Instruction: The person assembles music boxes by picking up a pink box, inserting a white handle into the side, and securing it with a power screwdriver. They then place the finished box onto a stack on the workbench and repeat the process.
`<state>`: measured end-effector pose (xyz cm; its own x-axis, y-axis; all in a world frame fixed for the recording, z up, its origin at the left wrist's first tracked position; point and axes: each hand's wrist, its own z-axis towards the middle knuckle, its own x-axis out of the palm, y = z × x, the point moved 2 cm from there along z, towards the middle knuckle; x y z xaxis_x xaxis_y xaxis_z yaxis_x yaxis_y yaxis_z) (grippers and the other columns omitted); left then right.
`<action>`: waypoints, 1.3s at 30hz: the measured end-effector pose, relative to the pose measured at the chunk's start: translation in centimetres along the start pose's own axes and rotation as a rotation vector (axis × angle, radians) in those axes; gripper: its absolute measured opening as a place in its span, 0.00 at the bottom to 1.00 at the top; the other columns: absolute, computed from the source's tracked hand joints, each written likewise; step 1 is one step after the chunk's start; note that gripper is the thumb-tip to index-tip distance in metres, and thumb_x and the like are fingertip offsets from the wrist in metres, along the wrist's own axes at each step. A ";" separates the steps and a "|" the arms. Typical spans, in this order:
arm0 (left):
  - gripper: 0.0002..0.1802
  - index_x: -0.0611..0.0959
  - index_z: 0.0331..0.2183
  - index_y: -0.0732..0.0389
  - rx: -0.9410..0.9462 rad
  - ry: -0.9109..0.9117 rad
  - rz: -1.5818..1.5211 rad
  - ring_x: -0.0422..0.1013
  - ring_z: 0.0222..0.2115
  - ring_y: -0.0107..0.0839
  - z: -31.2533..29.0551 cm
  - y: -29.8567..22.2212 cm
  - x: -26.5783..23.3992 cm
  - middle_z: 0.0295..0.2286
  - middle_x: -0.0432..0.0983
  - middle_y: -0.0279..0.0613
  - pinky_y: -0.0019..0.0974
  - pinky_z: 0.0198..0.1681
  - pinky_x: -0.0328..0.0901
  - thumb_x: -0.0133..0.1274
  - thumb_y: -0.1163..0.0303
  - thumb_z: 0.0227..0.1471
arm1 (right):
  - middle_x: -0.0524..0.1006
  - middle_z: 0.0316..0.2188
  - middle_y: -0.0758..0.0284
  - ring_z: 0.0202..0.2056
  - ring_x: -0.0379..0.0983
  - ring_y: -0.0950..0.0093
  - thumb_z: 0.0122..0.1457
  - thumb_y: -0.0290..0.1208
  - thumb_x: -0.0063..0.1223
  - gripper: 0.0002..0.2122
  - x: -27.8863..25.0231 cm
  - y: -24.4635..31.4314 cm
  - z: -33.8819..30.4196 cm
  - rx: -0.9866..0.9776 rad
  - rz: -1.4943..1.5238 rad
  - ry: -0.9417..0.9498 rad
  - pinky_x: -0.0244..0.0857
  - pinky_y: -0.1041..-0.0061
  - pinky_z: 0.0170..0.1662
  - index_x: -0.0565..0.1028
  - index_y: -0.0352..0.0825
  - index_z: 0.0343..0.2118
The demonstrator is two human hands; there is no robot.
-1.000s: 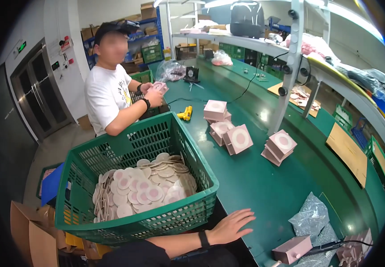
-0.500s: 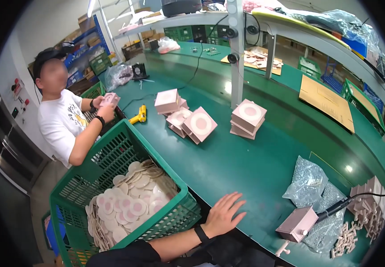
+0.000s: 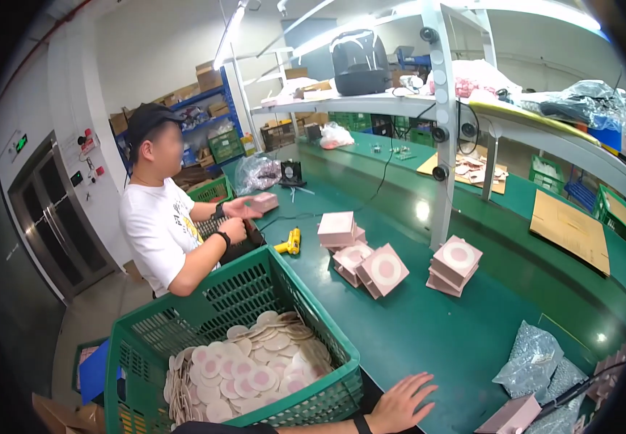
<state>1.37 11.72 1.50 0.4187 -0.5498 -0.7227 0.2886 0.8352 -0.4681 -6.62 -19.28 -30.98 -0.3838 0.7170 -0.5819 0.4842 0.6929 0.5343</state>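
Note:
My left hand point(image 3: 402, 405) rests at the near edge of the green table, fingers spread and nothing in them. It lies just right of a large green slatted crate point(image 3: 355, 359), which holds many thin round discs point(image 3: 248, 376), pale with some pink centres. A pink box point(image 3: 512, 415) lies to the right of this hand, cut off by the lower edge, with a black cable point(image 3: 577, 389) or tool beside it. Farther off stand a pink box pile point(image 3: 385, 269) and a smaller pink box stack point(image 3: 456, 262), several with round ring faces. My right hand is out of view.
At the table's left end a co-worker in a white shirt point(image 3: 155, 224) has one hand at a pink box point(image 3: 263, 202). A yellow pistol-shaped tool point(image 3: 290, 242) lies near the crate. Bubble wrap point(image 3: 530, 362) lies at right. A metal post point(image 3: 443, 159) rises behind the boxes.
The view has tilted up and turned left, so things sit lower and farther right. The co-worker's head has turned aside, and their pink box is lower, by the table. My left hand stays spread.

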 end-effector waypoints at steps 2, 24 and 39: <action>0.20 0.78 0.48 0.57 0.008 -0.006 0.008 0.67 0.54 0.43 -0.2 0.9 0.3 0.52 0.70 0.45 0.44 0.56 0.64 0.55 0.59 0.55 | 0.79 0.38 0.52 0.42 0.75 0.50 0.60 0.40 0.50 0.16 0.0 0.4 0.5 -0.020 -0.020 0.005 0.68 0.55 0.43 0.77 0.28 0.37; 0.19 0.78 0.48 0.57 0.005 -0.012 0.006 0.68 0.54 0.42 -0.5 1.6 1.3 0.52 0.70 0.44 0.43 0.56 0.64 0.55 0.61 0.55 | 0.79 0.40 0.50 0.43 0.73 0.48 0.60 0.39 0.49 0.17 0.6 -2.7 1.7 -0.184 -0.307 0.197 0.68 0.55 0.44 0.77 0.28 0.39; 0.21 0.75 0.49 0.59 -0.003 0.093 0.022 0.63 0.57 0.45 -0.3 1.4 0.5 0.54 0.66 0.46 0.46 0.60 0.60 0.53 0.60 0.57 | 0.78 0.41 0.49 0.44 0.73 0.46 0.60 0.39 0.48 0.17 -6.8 -7.4 3.5 -0.290 -0.571 0.338 0.67 0.54 0.45 0.77 0.27 0.40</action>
<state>1.76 12.66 0.35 0.3430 -0.5276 -0.7772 0.2779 0.8473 -0.4526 -4.84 -29.53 -33.18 -0.7596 0.1888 -0.6224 -0.0745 0.9254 0.3717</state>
